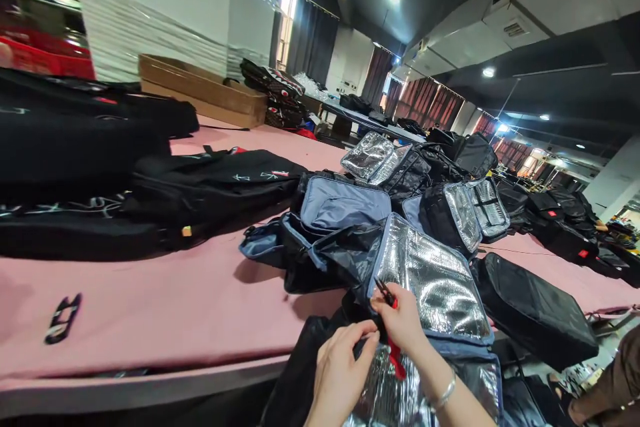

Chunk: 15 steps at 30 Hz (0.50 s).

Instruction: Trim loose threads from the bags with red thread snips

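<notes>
An open bag with a silver foil lining (440, 280) and blue-grey edging lies in front of me, its lower part hanging towards me. My right hand (400, 320) is closed around small thread snips (384, 290) with dark blades, which point up along the bag's left edge. A red strip (397, 357) hangs below that hand; whether it belongs to the snips I cannot tell. My left hand (345, 367) is just to the left, thumb and forefinger pinched together at the bag's dark edge. What lies between those fingertips is hidden.
Black bags (215, 187) are piled on the pink table (175, 307) at left. A black clip-like tool (63, 319) lies near its front edge. More foil-lined bags (465, 210) and a closed black bag (537, 307) are to the right. A cardboard box (200, 90) stands behind. Someone's leg (613, 373) shows at right.
</notes>
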{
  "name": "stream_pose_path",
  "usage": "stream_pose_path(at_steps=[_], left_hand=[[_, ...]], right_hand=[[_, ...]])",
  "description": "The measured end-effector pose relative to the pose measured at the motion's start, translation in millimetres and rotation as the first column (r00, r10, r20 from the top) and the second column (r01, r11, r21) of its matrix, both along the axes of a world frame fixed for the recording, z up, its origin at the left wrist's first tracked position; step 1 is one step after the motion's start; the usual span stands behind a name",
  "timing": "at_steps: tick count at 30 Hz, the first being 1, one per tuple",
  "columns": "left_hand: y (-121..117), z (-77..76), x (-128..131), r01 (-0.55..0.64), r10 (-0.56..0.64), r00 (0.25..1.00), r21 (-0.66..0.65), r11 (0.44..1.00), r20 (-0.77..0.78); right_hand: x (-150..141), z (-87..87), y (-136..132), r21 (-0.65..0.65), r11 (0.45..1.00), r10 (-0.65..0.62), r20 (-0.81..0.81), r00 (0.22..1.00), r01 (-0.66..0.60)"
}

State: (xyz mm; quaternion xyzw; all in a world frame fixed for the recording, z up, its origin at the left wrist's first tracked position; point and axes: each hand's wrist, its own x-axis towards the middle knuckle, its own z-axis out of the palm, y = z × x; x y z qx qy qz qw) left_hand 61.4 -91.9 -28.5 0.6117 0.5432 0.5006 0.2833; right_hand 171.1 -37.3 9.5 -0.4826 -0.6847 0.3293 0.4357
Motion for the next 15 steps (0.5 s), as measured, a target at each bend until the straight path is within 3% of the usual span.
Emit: stream_pose_path(at_steps=[5,11,15], left_hand=[[0.8,1.9,1.7,0.009,-0.009,1.0,0.0,1.0,-0.023],[10.3,-17.8,-13.5,0.007,-0.006,1.0,-0.032,0.999,0.027],[22.1,-27.2,-27.4,0.03,-0.018,0.993,-0.1,0.995,0.119]], right_hand=[[1.0,0.2,1.6,-0.05,0.999,-0.022,-0.07,0.997,0.019],[-4.5,-4.1,-12.3,0.173,0.985,-0.017,0.128,0.992,-0.005],[6.1,-15.3,-21.1,0.293,0.95,0.036,0.234,0.972,-0.106]])
